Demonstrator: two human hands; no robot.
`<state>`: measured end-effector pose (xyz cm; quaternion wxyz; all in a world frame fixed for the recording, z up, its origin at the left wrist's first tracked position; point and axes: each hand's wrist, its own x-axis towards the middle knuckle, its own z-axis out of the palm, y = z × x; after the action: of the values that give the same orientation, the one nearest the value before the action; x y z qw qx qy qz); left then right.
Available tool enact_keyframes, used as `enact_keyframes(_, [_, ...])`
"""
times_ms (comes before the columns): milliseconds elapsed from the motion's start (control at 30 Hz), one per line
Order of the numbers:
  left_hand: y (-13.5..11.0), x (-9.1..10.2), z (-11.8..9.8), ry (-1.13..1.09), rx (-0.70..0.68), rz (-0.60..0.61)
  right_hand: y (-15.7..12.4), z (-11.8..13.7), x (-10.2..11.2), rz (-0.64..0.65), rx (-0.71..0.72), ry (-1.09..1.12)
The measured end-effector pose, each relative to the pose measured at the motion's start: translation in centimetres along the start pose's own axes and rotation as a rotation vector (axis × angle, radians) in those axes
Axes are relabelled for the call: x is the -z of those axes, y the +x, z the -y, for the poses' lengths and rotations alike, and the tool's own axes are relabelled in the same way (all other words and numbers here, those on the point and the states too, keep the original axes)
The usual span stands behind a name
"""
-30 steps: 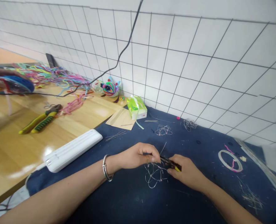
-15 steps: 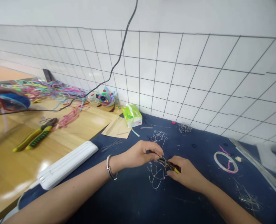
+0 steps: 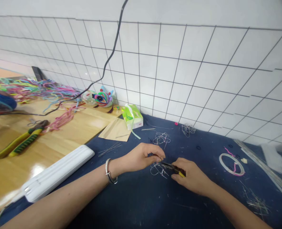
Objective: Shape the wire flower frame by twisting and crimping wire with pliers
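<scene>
My right hand point(image 3: 190, 174) is closed around pliers point(image 3: 171, 166) with yellow on the handle, their dark jaws pointing left. Against the jaw tips, my left hand point(image 3: 147, 156) pinches thin silver wire between thumb and fingers; the exact grip point is hidden. A loose tangle of looped wire point(image 3: 158, 170) hangs below the fingertips, over the dark blue mat. A silver bracelet point(image 3: 108, 171) circles the left wrist. Behind the hands lies another looped wire piece point(image 3: 161, 138).
Left on the wooden table point(image 3: 88, 122) are yellow-green pliers point(image 3: 21, 140) and colourful pipe cleaners point(image 3: 62, 119). A white power strip point(image 3: 59, 171) lies near my left forearm. A tissue pack point(image 3: 132, 117), white ring point(image 3: 231, 164) and wire scraps point(image 3: 257, 203) rest on the mat. A black cable point(image 3: 105, 68) hangs ahead.
The view has shifted slightly, so the table items sit farther left. The wire tangle under my fingers has turned and bunched up higher. Both hands keep their grips.
</scene>
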<state>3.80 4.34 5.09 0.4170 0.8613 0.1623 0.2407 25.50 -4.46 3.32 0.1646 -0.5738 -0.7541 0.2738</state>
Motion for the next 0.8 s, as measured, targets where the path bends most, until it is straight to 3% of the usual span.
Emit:
enact_keyframes(367, [-0.2, -0.6, 0.0, 0.085, -0.076, -0.035, -0.5, 0.9, -0.4, 0.027, -0.028, -0.067])
enact_keyframes(567, [-0.3, -0.3, -0.6, 0.139, -0.124, -0.013, -0.6, 0.2, 1.7, 0.157, 0.044, -0.079])
enact_keyframes(667, [-0.4, -0.1, -0.7, 0.141, -0.13, 0.019, -0.5, -0.2, 2.5, 0.097, 0.011, -0.1])
enact_keyframes(800, [-0.4, -0.2, -0.6, 0.138, -0.14, 0.017, -0.2, 0.0, 2.0, 0.048, -0.007, -0.114])
